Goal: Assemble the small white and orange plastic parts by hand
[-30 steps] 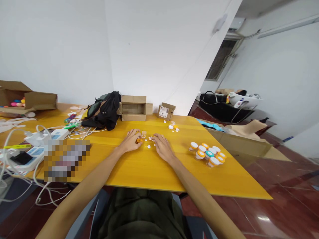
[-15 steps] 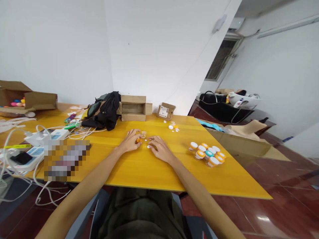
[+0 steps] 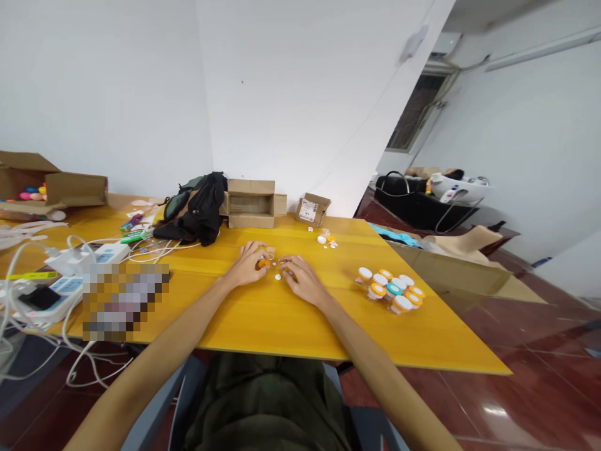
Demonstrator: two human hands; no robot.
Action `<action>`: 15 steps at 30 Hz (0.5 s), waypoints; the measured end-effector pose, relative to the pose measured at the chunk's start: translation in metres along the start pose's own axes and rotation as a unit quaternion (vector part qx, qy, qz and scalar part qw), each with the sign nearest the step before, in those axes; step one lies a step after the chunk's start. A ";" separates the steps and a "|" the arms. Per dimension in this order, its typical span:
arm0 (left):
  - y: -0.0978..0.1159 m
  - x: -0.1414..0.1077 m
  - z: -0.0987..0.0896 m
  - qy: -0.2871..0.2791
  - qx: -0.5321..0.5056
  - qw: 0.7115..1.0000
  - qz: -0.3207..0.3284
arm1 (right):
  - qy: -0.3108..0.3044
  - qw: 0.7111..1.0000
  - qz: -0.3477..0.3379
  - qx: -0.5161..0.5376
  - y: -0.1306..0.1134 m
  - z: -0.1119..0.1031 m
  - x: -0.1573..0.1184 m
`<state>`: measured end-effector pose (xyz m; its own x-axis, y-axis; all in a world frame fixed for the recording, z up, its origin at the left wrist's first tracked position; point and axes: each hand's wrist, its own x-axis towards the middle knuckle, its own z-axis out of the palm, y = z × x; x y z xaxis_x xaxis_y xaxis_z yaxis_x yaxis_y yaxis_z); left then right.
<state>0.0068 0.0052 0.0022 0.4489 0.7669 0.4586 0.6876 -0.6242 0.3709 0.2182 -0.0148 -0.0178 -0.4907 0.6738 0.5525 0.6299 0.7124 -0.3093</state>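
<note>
My left hand point(image 3: 246, 264) is closed on an orange ring-shaped lid point(image 3: 263, 264) near the middle of the table. Just beyond its fingers stands a small clear cup point(image 3: 270, 252), partly hidden. My right hand point(image 3: 303, 280) hovers opposite, fingers curled towards the thumb; whatever lies at its fingertips is too small to make out. Between the hands a small white disc point(image 3: 278, 277) rests on the table, with a tinier pale piece point(image 3: 274, 264) beyond it. To the right, several clear cups with orange, white and teal lids point(image 3: 393, 290) stand in a cluster.
On the yellow table point(image 3: 282, 326), white caps and small parts point(image 3: 328, 240) lie towards the back. Behind are an open cardboard box point(image 3: 251, 205), a smaller box point(image 3: 312, 210) and a black bag point(image 3: 200, 210). Power strips point(image 3: 70, 288) and cables crowd the left.
The orange lid in my left hand has shifted slightly right and up, nearer the clear cup. My right fingers have come away from the white disc.
</note>
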 end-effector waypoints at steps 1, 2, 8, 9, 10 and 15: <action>0.002 0.000 0.000 0.002 -0.007 1.000 0.002 | 0.004 1.000 0.005 0.002 0.000 -0.001 0.000; 0.004 0.000 0.000 0.003 -0.013 1.000 0.004 | 0.009 1.000 0.009 0.005 0.001 -0.001 0.001; 0.016 0.001 0.006 0.009 -0.036 0.999 0.016 | 0.042 0.999 0.017 0.023 0.003 -0.002 0.002; 0.018 0.001 0.007 0.004 -0.038 0.999 0.018 | 0.046 0.998 0.017 0.026 0.003 -0.002 0.002; 0.020 0.001 0.009 -0.001 -0.038 0.999 0.020 | 0.049 0.998 0.016 0.029 0.003 -0.002 0.002; 0.026 0.002 0.013 -0.032 -0.030 0.999 0.030 | 0.066 0.997 0.011 0.042 0.007 0.000 0.002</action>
<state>0.0328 -0.0079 0.0021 0.5253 0.7342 0.4301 0.6234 -0.6761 0.3927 0.2215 -0.0081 -0.0192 -0.3903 0.6617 0.6402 0.5842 0.7154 -0.3832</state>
